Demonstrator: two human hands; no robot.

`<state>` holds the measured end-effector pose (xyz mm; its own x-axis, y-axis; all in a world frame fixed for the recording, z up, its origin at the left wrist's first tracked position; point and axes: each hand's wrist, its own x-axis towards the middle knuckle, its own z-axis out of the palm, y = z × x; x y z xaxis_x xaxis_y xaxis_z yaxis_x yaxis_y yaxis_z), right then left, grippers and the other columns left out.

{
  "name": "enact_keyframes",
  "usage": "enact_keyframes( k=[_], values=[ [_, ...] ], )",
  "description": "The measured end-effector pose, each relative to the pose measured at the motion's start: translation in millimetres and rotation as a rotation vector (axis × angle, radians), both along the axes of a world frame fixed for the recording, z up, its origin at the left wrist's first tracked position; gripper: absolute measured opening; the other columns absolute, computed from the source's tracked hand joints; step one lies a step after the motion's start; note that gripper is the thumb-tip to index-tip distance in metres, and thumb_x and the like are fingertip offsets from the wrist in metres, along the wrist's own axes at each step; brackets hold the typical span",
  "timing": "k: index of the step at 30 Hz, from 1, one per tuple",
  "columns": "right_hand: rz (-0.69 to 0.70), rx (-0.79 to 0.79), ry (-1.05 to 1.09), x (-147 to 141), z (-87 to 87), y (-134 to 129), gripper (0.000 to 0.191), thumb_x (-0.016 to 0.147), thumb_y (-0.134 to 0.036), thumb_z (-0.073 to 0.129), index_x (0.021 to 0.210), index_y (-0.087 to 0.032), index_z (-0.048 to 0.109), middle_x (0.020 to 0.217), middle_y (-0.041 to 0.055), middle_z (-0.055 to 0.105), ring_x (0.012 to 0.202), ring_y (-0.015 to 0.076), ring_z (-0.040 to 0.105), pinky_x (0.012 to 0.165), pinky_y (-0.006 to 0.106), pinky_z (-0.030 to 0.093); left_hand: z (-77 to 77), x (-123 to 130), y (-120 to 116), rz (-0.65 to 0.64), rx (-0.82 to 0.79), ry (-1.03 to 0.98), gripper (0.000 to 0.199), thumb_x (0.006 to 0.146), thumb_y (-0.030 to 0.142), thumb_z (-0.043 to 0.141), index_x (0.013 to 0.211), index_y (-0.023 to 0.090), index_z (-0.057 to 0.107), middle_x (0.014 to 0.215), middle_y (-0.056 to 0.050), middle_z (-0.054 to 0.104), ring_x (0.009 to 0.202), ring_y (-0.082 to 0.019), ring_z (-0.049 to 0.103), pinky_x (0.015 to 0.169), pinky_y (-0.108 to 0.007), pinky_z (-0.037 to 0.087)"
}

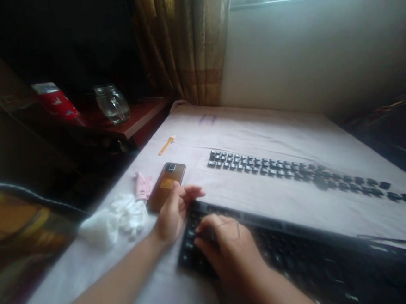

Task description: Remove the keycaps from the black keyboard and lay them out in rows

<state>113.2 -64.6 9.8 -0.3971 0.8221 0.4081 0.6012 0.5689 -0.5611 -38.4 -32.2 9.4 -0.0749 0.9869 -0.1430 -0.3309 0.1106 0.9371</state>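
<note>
A black keyboard (300, 251) lies at the lower right of the cloth-covered surface. Over its left end is my right hand (226, 238), with thumb and fingers drawn together at the keys; anything between the fingertips is too small to make out. My left hand (175, 207) rests at the keyboard's upper left corner, fingers apart and holding nothing. Beside it lies a brown phone (171, 175), camera side up. Loose black keycaps (273, 165) stand in rows behind the keyboard.
White crumpled cloth (124, 217) and a pink packet (142, 186) lie left of the phone. An orange-handled brush (166, 146) is farther back. A glass jug (112, 105) and a red cup (56, 102) stand on a wooden table (141, 119). A cable (393, 238) lies at right.
</note>
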Motion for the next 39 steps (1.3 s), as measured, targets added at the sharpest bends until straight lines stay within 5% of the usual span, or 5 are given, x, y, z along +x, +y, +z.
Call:
enact_keyframes(
  k=[7,13,26,32,39],
  values=[
    [-0.002,-0.112,0.022,0.1,-2.5,-3.5,0.016,0.078,-0.012,0.063,0.09,-0.021,0.059,0.083,0.0034,0.074,0.074,0.0218,0.07,0.069,0.031,0.053,-15.0,-4.8,1.2,-0.049,0.197,0.36,0.019,0.086,0.034,0.064,0.096,0.021,0.074,0.095,-0.005,0.077,0.096,-0.023,0.068,0.093,-0.035,0.049],
    [0.008,-0.201,0.116,2.7,-1.0,-1.4,0.013,0.081,-0.015,0.063,0.09,-0.022,0.058,0.083,0.0027,0.076,0.075,0.0205,0.073,0.067,0.028,0.053,-20.4,-6.0,1.6,-0.088,0.349,0.617,0.022,0.086,0.018,0.055,0.096,0.022,0.073,0.097,-0.003,0.076,0.097,-0.021,0.068,0.094,-0.035,0.051],
    [-0.054,-0.333,0.291,4.3,5.8,1.6,0.007,0.083,-0.026,0.059,0.088,-0.022,0.056,0.074,0.002,0.075,0.065,0.0183,0.072,0.061,0.025,0.052,-21.4,-7.7,3.0,-0.124,0.403,0.729,0.027,0.091,0.017,0.045,0.103,0.019,0.069,0.096,-0.003,0.076,0.092,-0.017,0.071,0.087,-0.029,0.055],
    [-0.074,-0.262,0.249,8.0,7.7,4.8,0.01,0.084,-0.03,0.057,0.082,-0.02,0.058,0.067,0.0032,0.07,0.056,0.0174,0.065,0.052,0.025,0.047,-15.3,-9.1,2.1,-0.151,0.373,0.748,0.026,0.091,0.02,0.046,0.103,0.019,0.069,0.096,-0.003,0.076,0.09,-0.017,0.072,0.083,-0.028,0.056],
    [-0.068,-0.301,0.477,14.8,18.7,13.1,0.009,0.085,-0.026,0.061,0.079,-0.021,0.056,0.063,-0.0012,0.067,0.053,0.0146,0.066,0.051,0.022,0.052,-1.9,-12.3,-4.4,-0.155,0.432,0.813,0.024,0.091,0.025,0.05,0.103,0.02,0.069,0.102,-0.006,0.075,0.098,-0.021,0.069,0.09,-0.034,0.053]
  ],
)
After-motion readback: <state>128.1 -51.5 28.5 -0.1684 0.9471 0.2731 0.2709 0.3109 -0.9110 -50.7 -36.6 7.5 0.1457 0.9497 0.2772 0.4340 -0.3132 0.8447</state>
